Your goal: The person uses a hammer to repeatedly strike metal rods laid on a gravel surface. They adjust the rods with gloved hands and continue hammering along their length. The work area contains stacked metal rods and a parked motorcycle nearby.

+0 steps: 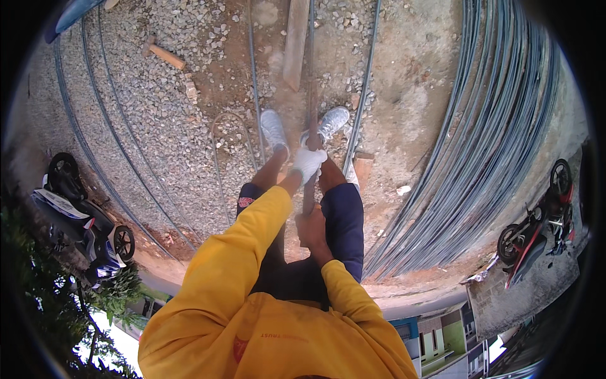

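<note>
My left hand (308,163), in a white glove, is closed round a long, rusty brown bar (312,107) between my shins. My bare right hand (311,228) grips the nearer end of the same bar, closer to my body. A small orange patch shows at the top of that fist. Past my shoes, the bar runs away from me over the ground. What its far end joins or touches is hard to make out. A wooden plank (296,44) lies beside the bar on its left.
Steel rods (255,76) lie near my feet, with a large bundle of rods (480,145) on the right. A hammer (165,55) rests on gravel at the far left. Brick pieces (363,169) are by my right leg. Motorcycles stand at both sides.
</note>
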Demonstrator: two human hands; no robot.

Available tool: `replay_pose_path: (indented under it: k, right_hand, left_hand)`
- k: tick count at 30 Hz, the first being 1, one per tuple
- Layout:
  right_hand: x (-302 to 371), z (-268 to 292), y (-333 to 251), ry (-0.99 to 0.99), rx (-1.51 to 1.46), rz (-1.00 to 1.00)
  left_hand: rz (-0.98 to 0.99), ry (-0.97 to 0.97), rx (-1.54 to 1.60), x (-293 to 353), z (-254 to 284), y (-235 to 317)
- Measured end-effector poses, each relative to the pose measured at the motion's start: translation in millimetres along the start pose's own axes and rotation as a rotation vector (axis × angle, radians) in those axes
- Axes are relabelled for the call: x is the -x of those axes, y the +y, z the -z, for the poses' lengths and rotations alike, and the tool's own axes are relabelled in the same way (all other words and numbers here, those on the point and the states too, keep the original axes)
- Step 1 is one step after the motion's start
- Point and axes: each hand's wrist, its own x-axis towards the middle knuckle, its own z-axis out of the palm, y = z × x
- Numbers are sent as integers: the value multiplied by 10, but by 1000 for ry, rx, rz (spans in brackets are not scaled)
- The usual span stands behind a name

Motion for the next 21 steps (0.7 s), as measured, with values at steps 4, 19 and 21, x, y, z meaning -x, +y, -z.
replay_pose_path:
  k: [4, 19, 21]
  right_hand:
    - [-65, -247, 32, 62, 24, -4]
    - [76, -71, -209, 84, 98, 153]
    - [182, 688, -411, -262, -311, -100]
  left_hand:
    - [-215, 91, -232, -127, 128, -45]
    - [-100, -9, -203, 24, 140, -12]
    - [-43, -248, -41, 249, 9, 213]
